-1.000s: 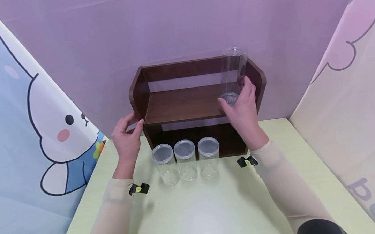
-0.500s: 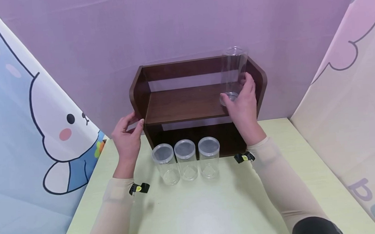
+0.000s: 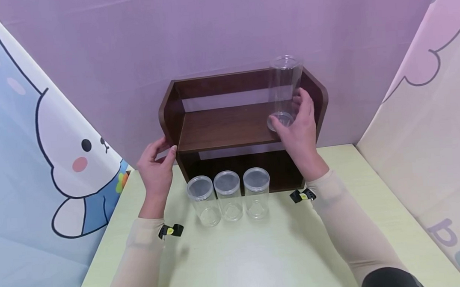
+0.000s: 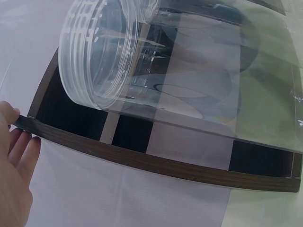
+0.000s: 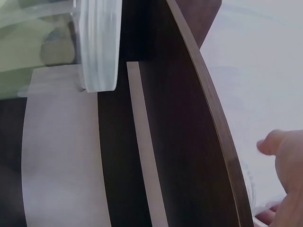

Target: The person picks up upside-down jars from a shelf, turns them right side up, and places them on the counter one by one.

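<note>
My right hand (image 3: 300, 127) holds a tall clear plastic jar (image 3: 285, 83) near its base, thumb in front and fingers along the right side. That jar stands upright at the right end of the upper board of a dark brown two-tier shelf (image 3: 225, 126). At the shelf's left side panel, my left hand (image 3: 156, 172) pinches the front edge; thumb and fingers (image 4: 28, 153) straddle it in the left wrist view. The right wrist view shows the thumb (image 5: 270, 142) beyond the right panel, with most of the held jar out of sight.
Three clear lidded jars (image 3: 227, 199) stand in a row on the pale table (image 3: 243, 263), just before the shelf's lower tier. A purple cloth (image 3: 225, 32) hangs behind, and printed cloths (image 3: 77, 167) flank both sides.
The right hand and its jar have shifted very slightly left over the upper board. My left hand keeps its place on the shelf's side panel, and the three front jars stay put.
</note>
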Available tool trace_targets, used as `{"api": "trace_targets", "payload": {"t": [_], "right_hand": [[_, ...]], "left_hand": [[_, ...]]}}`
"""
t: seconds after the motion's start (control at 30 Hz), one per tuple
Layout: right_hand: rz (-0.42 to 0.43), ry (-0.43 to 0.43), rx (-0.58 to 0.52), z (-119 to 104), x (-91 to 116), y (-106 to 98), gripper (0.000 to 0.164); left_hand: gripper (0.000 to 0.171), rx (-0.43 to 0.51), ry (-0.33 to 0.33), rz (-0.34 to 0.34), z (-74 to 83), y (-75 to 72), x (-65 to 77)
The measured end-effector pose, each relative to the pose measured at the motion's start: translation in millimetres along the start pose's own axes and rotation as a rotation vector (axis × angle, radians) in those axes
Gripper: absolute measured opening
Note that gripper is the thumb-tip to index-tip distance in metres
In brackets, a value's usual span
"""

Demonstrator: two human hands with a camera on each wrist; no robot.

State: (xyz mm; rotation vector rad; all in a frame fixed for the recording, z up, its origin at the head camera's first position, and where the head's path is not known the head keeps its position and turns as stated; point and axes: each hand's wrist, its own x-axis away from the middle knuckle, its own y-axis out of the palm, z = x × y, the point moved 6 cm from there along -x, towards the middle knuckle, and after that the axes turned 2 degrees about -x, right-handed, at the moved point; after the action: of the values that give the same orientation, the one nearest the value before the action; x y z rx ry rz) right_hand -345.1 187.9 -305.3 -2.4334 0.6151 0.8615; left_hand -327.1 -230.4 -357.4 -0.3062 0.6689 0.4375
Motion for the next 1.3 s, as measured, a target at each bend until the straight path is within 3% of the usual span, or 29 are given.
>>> {"api": "trace_targets", "payload": {"t": [0.17, 0.37, 0.73, 0.87, 1.13, 1.3], "right_hand": [[-0.022, -0.073, -0.082, -5, 6, -3, 0.094], [-0.07, -0.084, -0.193, -6, 14, -7, 0.093], [-0.142, -0.104, -0.251, -14, 30, -17, 0.092], [-0.165, -0.144, -0.263, -17, 39, -22, 0.092], [-0.21, -0.25, -0.329, -26, 58, -30, 0.097], [-0.267, -0.271, -0.352, -30, 70, -33, 0.1]], "left_hand": [[0.035, 0.006, 0.007, -0.001, -0.4, 0.5, 0.1], [0.035, 0.006, -0.005, -0.005, -0.4, 0.1, 1.1], [0.034, -0.023, 0.055, 0.034, 11.6, -4.8, 6.4], [0.029, -0.037, 0.093, 0.063, 19.9, -6.2, 10.2], [0.02, -0.002, 0.151, 0.058, 58.8, -8.0, 19.9], [0.018, 0.022, 0.144, 0.024, 54.0, -5.2, 21.4]]}}
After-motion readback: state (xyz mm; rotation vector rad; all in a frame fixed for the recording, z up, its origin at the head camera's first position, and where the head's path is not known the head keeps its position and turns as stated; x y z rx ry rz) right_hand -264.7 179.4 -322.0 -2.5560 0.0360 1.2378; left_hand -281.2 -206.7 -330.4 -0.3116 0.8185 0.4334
